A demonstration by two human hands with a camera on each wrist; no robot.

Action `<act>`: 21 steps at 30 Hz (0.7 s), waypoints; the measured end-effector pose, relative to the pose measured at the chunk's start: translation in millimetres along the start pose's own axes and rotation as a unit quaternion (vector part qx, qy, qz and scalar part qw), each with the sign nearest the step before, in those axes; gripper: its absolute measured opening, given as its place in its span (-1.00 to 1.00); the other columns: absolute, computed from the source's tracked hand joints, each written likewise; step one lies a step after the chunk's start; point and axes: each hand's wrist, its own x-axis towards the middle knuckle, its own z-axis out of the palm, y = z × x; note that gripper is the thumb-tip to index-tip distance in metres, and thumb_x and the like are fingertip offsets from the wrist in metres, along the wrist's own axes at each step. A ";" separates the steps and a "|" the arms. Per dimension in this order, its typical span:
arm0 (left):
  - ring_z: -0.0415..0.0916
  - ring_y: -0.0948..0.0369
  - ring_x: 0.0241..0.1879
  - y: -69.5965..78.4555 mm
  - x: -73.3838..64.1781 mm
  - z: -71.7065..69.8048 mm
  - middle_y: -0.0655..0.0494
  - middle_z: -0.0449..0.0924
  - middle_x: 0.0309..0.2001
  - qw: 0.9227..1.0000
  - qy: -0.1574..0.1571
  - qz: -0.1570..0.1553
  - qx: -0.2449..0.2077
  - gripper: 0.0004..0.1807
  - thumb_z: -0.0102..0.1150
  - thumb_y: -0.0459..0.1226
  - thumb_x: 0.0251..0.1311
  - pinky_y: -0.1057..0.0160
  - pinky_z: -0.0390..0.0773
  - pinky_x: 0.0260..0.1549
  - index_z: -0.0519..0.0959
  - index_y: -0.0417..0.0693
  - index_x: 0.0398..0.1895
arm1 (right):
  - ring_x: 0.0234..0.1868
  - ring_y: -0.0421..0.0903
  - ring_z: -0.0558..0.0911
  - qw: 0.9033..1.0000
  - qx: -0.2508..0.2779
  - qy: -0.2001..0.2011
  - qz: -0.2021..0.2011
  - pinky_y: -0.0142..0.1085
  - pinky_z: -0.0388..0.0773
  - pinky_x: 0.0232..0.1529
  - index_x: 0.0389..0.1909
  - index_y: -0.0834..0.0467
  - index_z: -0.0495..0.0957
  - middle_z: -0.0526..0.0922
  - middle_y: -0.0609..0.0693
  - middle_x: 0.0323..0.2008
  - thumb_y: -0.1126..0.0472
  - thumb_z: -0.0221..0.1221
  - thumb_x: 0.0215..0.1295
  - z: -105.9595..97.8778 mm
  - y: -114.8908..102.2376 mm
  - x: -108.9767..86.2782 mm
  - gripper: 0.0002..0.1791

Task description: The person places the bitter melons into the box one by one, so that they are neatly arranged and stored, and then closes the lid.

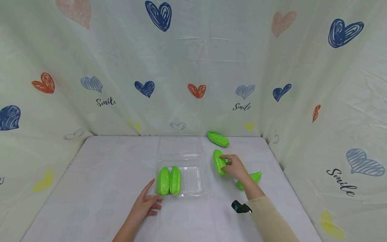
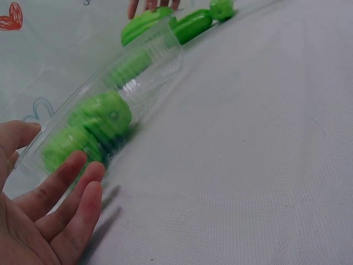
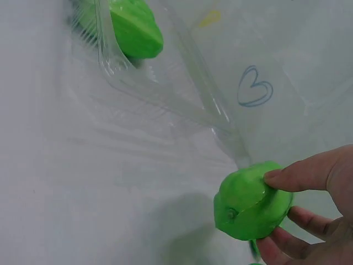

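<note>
Vegetable [image 1: 218,159] points lengthwise, seemingly toward backdrop [image 1: 208,64] — right hand [image 1: 237,168] pinching it, left hand [image 1: 146,204] spread.

We take this for a small curtained booth. Pale sheeting [image 1: 208,53], creased and hanging in soft folds, closes in the back and both sides of a white bench [image 1: 118,161]. On the sheeting we see printed hearts [image 1: 196,91] in blue, red, pink and yellow, and the word "Smile" [image 1: 242,107] in black script. The left wrist view shows us a fine weave on the bench top. What kind of building stands beyond the sheeting, we cannot tell.
</note>
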 end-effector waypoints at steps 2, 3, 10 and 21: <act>0.66 -0.04 -0.36 -0.1 0.2 -0.4 -0.13 0.67 -0.22 1.000 -0.004 0.003 0.000 -0.22 0.12 -0.32 0.33 0.05 0.65 -0.47 0.00 0.07 0.54 | 0.11 0.26 0.48 1.000 0.005 0.004 -0.007 -0.12 0.62 -0.13 0.17 0.19 0.55 0.37 0.28 0.15 0.46 0.33 0.09 1.7 -3.9 -2.1 -0.45; 0.66 -0.04 -0.36 -0.2 0.2 -0.5 -0.14 0.67 -0.22 1.000 -0.006 0.004 0.000 -0.22 0.12 -0.32 0.33 0.05 0.65 -0.47 0.00 0.07 0.54 | 0.11 0.26 0.48 1.000 0.006 0.006 -0.013 -0.12 0.62 -0.14 0.16 0.19 0.55 0.37 0.28 0.15 0.47 0.33 0.09 2.6 -5.8 -2.9 -0.45; 0.66 -0.02 -0.36 -0.9 0.7 -0.9 -0.12 0.67 -0.23 1.000 -0.008 0.005 -0.004 -0.22 0.13 -0.31 0.33 0.06 0.65 -0.47 0.00 0.07 0.54 | 0.12 0.24 0.47 1.000 0.014 -0.001 -0.026 -0.10 0.62 -0.15 0.16 0.16 0.55 0.38 0.23 0.19 0.45 0.34 0.09 11.3 -19.9 -11.3 -0.45; 0.66 -0.02 -0.38 -0.4 0.2 0.5 -0.12 0.67 -0.24 1.000 0.000 0.003 -0.001 -0.22 0.14 -0.32 0.32 0.06 0.65 -0.49 0.02 0.08 0.54 | 0.11 0.19 0.50 0.998 0.031 -0.023 -0.039 -0.10 0.61 -0.16 0.14 0.10 0.57 0.40 0.20 0.21 0.41 0.36 0.09 27.9 -36.8 -18.9 -0.46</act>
